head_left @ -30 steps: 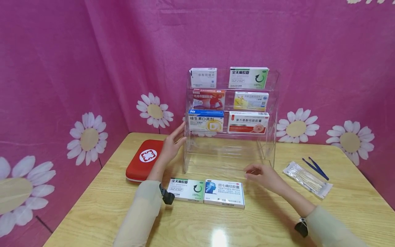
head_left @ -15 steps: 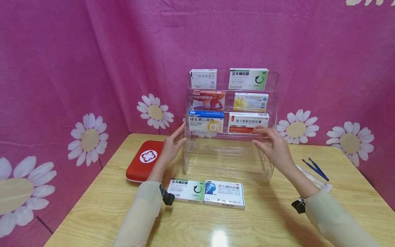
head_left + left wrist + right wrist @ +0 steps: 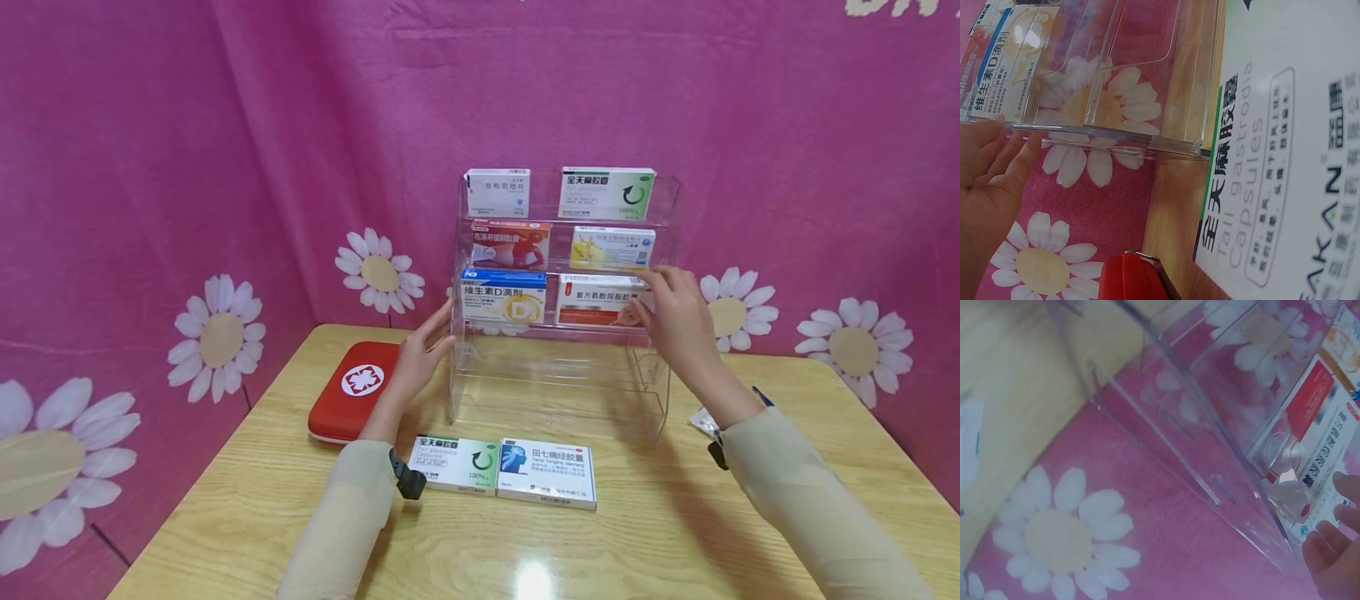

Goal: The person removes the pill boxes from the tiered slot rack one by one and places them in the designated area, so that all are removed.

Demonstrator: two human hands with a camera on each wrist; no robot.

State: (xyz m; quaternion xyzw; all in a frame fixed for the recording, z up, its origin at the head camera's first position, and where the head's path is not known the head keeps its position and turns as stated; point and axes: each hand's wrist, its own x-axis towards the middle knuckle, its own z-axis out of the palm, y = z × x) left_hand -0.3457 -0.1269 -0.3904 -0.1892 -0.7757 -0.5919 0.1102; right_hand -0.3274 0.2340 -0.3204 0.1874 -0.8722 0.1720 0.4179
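Note:
My left hand (image 3: 417, 362) rests its fingertips on the left edge of the clear tiered display stand (image 3: 551, 408). In the left wrist view its fingers (image 3: 1021, 159) lie extended along that edge. At the stand's right side, my right hand (image 3: 681, 321) has its thumb and bent fingers by the right end of a red-and-white medicine box (image 3: 592, 302), which they partly cover. Next to that box on the same tier stands a blue-topped vitamin D box (image 3: 502, 297). Two medicine boxes lie flat before the stand: a green-and-white one (image 3: 453, 463) and a blue-and-white one (image 3: 546, 472).
Higher tiers hold a white box (image 3: 497, 193), a green-and-white box (image 3: 606, 193), a red box (image 3: 510, 246) and a yellow-and-white box (image 3: 612, 248). A red first-aid case (image 3: 352, 396) lies left. A cotton swab packet (image 3: 705, 422) and blue tweezers (image 3: 763, 397) are mostly behind my right arm.
My right hand has risen from the stand's bottom front to the right end of the red-and-white box. The left hand stays at the stand's edge.

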